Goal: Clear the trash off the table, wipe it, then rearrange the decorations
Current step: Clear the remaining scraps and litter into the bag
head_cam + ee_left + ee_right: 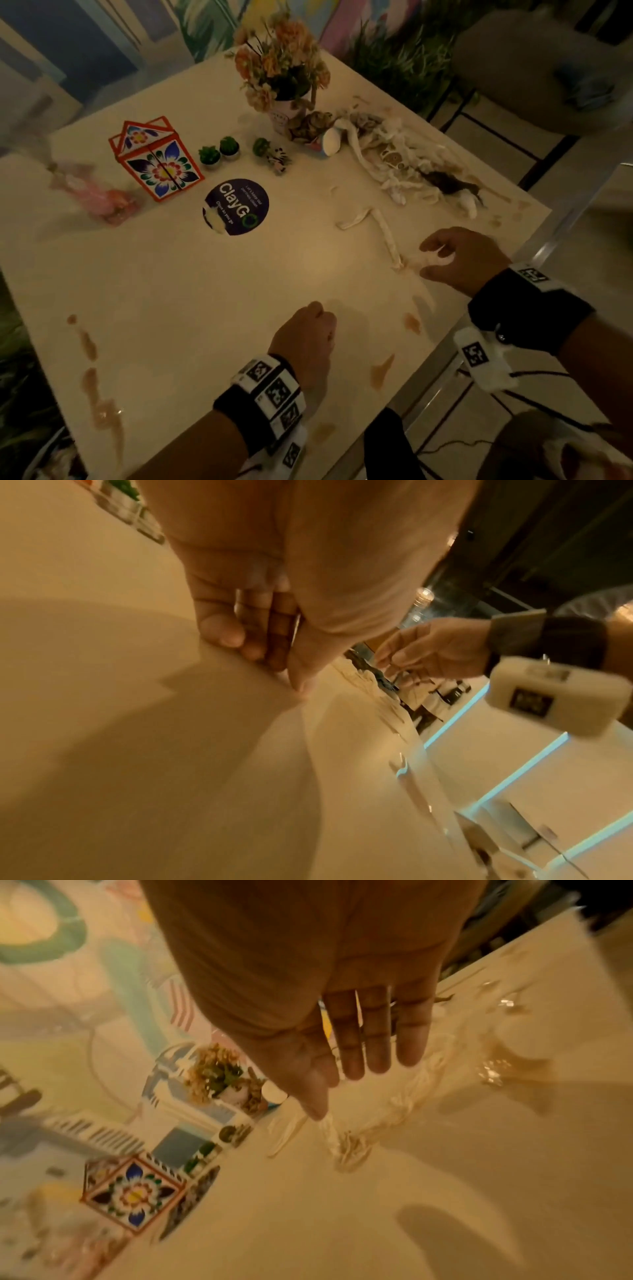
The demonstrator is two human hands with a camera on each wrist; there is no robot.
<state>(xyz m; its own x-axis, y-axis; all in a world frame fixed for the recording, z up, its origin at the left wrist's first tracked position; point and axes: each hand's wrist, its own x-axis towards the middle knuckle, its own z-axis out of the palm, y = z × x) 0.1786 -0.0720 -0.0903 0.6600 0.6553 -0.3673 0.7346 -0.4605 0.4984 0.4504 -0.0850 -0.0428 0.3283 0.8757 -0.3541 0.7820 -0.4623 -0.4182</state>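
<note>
On the white table [205, 308] a heap of twisted tissue strips [404, 161] and dark scraps lies at the back right, next to a tipped paper cup [329, 140]. One long loose tissue strip [385, 233] reaches toward the front. My right hand [442, 260] hovers just beyond its near end with the fingers spread and nothing in them; the right wrist view shows that hand [342, 1085] with straight fingers above the strip [342, 1148]. My left hand [308, 329] rests on the table as a fist; its curled fingers [232, 634] hold nothing.
Decorations stand along the back: a flower pot [284, 68], a floral box [157, 161], small green plants [219, 152], a zebra figure [279, 157], a blurred pink object [96, 195]. A round ClayGo sticker [236, 205] is mid-table. Brown stains [99, 394] streak the front. A chair [531, 68] stands at the back right.
</note>
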